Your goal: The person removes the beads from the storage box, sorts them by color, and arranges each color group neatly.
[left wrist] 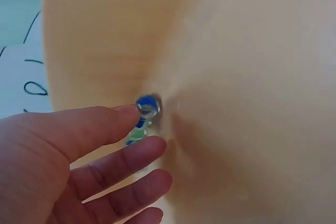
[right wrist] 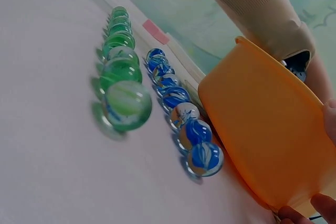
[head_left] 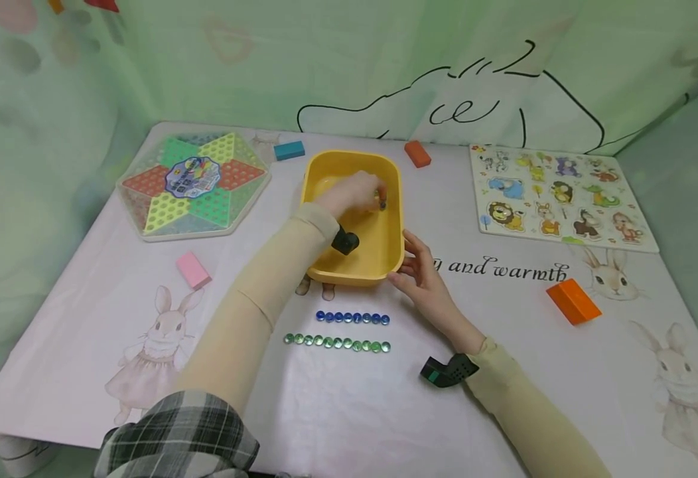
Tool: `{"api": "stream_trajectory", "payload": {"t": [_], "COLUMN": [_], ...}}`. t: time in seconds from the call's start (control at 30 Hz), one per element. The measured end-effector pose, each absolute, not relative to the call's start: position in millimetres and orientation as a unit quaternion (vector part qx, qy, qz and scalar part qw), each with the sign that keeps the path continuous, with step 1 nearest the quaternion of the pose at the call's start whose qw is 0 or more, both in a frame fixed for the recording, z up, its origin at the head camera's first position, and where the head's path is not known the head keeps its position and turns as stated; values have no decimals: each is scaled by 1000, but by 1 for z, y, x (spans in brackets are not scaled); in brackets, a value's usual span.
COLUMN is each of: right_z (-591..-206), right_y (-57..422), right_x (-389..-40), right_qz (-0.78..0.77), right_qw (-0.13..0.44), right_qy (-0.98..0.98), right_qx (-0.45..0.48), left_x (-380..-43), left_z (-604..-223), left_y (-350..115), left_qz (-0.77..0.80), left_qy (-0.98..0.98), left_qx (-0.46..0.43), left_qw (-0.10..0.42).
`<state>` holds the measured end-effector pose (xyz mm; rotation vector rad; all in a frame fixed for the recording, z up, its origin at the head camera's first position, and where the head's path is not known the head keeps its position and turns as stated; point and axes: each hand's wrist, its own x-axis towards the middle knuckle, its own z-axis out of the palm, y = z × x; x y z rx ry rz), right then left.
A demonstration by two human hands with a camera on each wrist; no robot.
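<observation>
My left hand (head_left: 357, 191) reaches inside a yellow plastic basin (head_left: 355, 277). In the left wrist view its fingers are loosely bent and spread from the thumb. The thumb tip is at a blue-and-clear marble (left wrist: 148, 106) by the basin wall; more blue and green marbles lie behind, partly hidden by the fingers. My right hand (head_left: 423, 282) holds the basin's near right corner, thumb at the front, fingers at the side. In front of the basin lie a row of blue marbles (head_left: 352, 318) and, nearer me, a row of green marbles (head_left: 338, 342).
A star-pattern game board (head_left: 194, 179) lies at left, an animal puzzle board (head_left: 558, 196) at right. Scattered around are a blue block (head_left: 289, 151), a red-orange block (head_left: 417, 154), a pink block (head_left: 194, 270) and an orange block (head_left: 573, 301). A green curtain hangs behind.
</observation>
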<state>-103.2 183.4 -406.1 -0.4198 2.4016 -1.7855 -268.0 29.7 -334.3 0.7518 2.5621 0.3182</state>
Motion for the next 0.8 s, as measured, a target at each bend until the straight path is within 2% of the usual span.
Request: {"api": "stream_trajectory", "payload": {"t": [0.3, 0.4, 0.67, 0.8], "right_z": [-406, -406, -406, -406], "right_y": [183, 182, 182, 183], "right_x": [-104, -103, -103, -103], "right_qz": [-592, -592, -590, -590], "right_qw": [55, 53, 58, 58], "right_qy": [791, 790, 793, 794], "right_qx": [-145, -147, -139, -137], "left_x": [-262, -259, -251, -246], "left_z": [-341, -341, -322, -314], "left_y": [37, 37, 20, 2], "left_qz": [76, 78, 149, 190], "left_qy": [926, 925, 906, 896], "left_qx": [315, 316, 336, 349], "left_qw": [191, 194, 212, 197]}}
